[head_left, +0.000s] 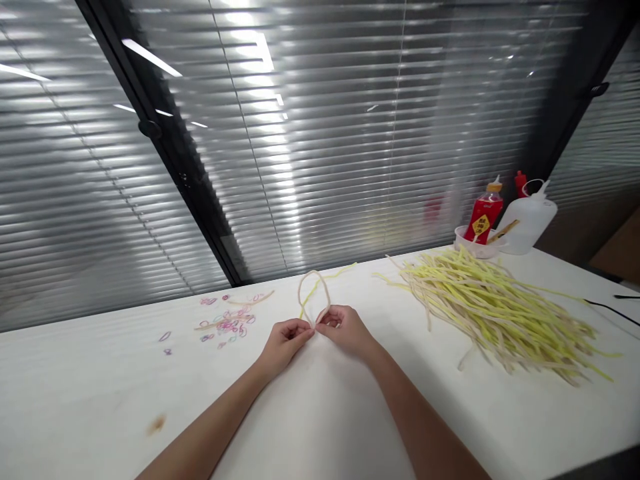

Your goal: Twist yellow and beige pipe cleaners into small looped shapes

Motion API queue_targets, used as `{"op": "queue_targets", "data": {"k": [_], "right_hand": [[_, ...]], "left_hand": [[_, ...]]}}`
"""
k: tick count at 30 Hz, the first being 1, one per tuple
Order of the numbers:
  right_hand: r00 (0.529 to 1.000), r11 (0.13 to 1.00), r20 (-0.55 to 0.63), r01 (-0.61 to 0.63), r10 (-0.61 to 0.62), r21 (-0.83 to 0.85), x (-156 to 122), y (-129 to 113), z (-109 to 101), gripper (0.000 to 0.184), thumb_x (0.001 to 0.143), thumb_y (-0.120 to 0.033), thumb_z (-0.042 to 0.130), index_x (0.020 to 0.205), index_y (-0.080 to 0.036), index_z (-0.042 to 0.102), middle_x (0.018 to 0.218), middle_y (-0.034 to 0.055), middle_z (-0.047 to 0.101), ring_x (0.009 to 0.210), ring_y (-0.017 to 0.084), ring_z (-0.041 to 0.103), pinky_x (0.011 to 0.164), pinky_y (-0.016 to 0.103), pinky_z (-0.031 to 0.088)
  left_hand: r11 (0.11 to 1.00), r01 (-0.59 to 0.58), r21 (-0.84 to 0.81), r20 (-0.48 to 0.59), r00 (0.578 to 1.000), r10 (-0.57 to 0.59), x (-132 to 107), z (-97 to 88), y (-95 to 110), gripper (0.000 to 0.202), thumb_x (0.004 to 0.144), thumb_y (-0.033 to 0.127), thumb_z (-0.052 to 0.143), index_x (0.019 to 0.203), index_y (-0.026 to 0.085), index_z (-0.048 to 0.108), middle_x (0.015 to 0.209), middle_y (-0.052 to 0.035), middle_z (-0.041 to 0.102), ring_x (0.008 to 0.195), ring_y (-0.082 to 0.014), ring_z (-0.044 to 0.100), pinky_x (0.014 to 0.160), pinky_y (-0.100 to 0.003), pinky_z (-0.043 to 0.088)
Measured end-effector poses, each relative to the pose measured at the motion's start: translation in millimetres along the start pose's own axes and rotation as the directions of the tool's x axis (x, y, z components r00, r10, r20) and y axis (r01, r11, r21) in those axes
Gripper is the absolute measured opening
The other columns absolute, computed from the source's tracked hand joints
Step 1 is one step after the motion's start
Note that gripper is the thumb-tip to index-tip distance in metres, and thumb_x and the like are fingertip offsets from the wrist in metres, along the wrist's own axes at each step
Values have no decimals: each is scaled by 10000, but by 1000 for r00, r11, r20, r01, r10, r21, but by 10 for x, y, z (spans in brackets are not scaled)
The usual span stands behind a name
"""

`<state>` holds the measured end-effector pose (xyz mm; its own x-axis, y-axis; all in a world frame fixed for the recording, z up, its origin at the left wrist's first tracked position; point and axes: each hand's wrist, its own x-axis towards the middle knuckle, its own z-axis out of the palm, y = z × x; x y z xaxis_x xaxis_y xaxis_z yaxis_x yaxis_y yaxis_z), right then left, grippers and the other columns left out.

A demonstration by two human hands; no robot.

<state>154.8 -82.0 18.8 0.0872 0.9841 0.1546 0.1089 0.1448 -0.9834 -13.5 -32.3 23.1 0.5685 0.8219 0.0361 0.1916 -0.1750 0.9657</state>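
My left hand (289, 339) and my right hand (346, 327) meet fingertip to fingertip over the middle of the white table. Both are closed in a pinch on a beige fuzzy cord, which looks like a pipe cleaner (301, 288). Its length stands up in a rounded loop beyond my fingers, and its ends come together between them. Behind the loop a yellow cord (341, 271) lies slanting on the table. Exactly how the ends cross is hidden by my fingertips.
On the right lies a big pile of yellow and beige cords (480, 307). Small coloured rings (233, 325) are scattered at left. A red-labelled bottle (483, 217) in a shallow bowl and a white squeeze bottle (527, 220) stand back right. Window blinds (325, 133) rise behind the white table (100, 400).
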Motion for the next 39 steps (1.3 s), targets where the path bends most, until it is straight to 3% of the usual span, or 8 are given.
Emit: {"op": "queue_targets", "data": {"k": [14, 22, 27, 39], "right_hand": [[1000, 995, 21, -25, 23, 95, 19, 28, 13, 89, 656, -239, 668, 699, -168, 636, 720, 12, 657, 684, 137, 601, 660, 249, 449], [988, 968, 65, -150, 139, 202, 36, 26, 36, 98, 642, -249, 668, 674, -164, 631, 618, -13, 616, 557, 101, 531, 521, 215, 390], [975, 953, 121, -208, 185, 222, 21, -43, 9, 76, 632, -224, 661, 645, -156, 629, 625, -1, 622, 561, 90, 513, 513, 202, 382], [983, 961, 104, -172, 152, 218, 18, -19, 27, 96, 652, -253, 659, 665, -166, 622, 635, -11, 610, 550, 87, 502, 527, 213, 379]], "left_hand": [[1000, -21, 12, -11, 1000, 21, 2, 1, 12, 249, 721, 406, 658, 734, 157, 658, 543, 27, 511, 500, -91, 397, 486, -221, 291], [997, -64, 51, -18, 998, 65, -2, 3, 11, 232, 738, 388, 644, 732, 156, 650, 550, 23, 530, 514, -94, 411, 502, -219, 310], [990, -96, 100, -18, 995, 98, -10, 2, -3, 226, 756, 383, 629, 737, 159, 651, 582, 10, 552, 539, -104, 427, 529, -229, 335], [982, -133, 132, -10, 991, 136, -10, -4, -17, 192, 770, 350, 620, 746, 164, 666, 616, 1, 590, 558, -111, 466, 544, -229, 361]]}}
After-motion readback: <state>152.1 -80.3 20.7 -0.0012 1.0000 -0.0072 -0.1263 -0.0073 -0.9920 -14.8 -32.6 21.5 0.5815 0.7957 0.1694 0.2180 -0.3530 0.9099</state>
